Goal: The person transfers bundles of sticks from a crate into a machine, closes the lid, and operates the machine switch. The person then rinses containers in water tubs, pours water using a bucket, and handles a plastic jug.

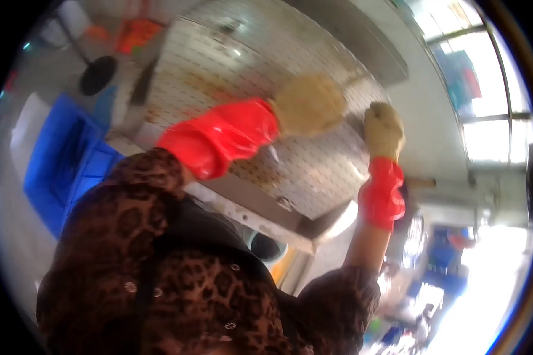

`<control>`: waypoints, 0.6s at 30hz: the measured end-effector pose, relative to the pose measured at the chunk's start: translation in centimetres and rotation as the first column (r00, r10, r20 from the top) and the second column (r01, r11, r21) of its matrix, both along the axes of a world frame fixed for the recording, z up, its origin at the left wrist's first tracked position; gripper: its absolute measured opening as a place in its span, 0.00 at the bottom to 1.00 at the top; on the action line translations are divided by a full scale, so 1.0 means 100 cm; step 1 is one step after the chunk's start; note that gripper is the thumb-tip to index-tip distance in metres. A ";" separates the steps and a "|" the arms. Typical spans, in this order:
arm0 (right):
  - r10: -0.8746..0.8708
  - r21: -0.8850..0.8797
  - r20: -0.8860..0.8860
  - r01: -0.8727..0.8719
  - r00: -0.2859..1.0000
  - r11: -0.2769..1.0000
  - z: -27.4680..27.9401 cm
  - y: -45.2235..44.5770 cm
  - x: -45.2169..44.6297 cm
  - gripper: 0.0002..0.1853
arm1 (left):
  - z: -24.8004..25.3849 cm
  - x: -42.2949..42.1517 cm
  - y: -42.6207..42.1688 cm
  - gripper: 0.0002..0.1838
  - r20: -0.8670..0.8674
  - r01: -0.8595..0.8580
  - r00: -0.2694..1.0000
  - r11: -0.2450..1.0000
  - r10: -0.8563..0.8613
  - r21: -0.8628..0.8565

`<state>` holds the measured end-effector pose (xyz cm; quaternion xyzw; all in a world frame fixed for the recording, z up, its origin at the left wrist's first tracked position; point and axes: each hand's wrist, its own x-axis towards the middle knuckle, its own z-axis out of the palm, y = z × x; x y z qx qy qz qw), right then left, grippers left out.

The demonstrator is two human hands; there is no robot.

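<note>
Both of my hands wear beige work gloves with shiny red cuffs. My left hand (311, 106), blurred by motion, is closed like a fist above the perforated metal surface (219, 71) of a large tray-like worktable. My right hand (385, 130) is closed at the table's right side, near its edge. A dark greyish patch lies beside the right hand, between the two hands, too blurred to name. What either fist holds, if anything, is hidden. Brownish and reddish stains mark the metal surface.
A blue plastic crate (65, 160) stands on the floor at left. An orange-red object (137, 35) and a dark round base on a pole (98, 75) are beyond it. A bucket (266, 247) sits below the table's front edge. A wall with a barred window (485, 89) is at right.
</note>
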<state>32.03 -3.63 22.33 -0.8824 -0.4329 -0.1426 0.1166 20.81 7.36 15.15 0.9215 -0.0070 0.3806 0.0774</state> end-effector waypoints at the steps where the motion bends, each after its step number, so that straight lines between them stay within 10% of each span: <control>1: 0.137 0.217 0.016 -0.138 0.990 0.967 -0.016 0.008 -0.004 0.10 | -0.001 0.000 0.000 0.10 0.074 0.060 0.995 0.998 -0.060 -0.001; 6: 0.213 0.524 -0.026 -0.168 0.977 0.835 -0.049 0.041 -0.015 0.08 | 0.011 -0.035 0.024 0.04 0.095 0.151 0.985 0.986 -0.145 -0.062; 10: 0.145 0.537 0.011 -0.128 0.989 0.834 -0.047 0.039 -0.002 0.08 | 0.037 -0.056 0.086 0.07 0.016 -0.220 0.973 0.948 0.230 -0.231; 12: 0.105 0.557 0.018 -0.097 0.994 0.825 -0.051 0.038 0.008 0.07 | 0.059 -0.048 0.116 0.14 -0.382 -0.441 0.885 0.738 0.265 -0.511; 15: 0.064 0.539 0.001 -0.054 0.998 0.840 -0.048 0.031 0.003 0.08 | 0.081 -0.043 0.119 0.23 -0.747 -0.646 0.586 0.738 0.315 -0.195; 18: 0.071 0.568 -0.018 -0.048 0.997 0.822 -0.047 0.028 0.006 0.08 | 0.079 -0.028 0.123 0.25 -0.711 -0.606 0.564 0.796 0.420 -0.011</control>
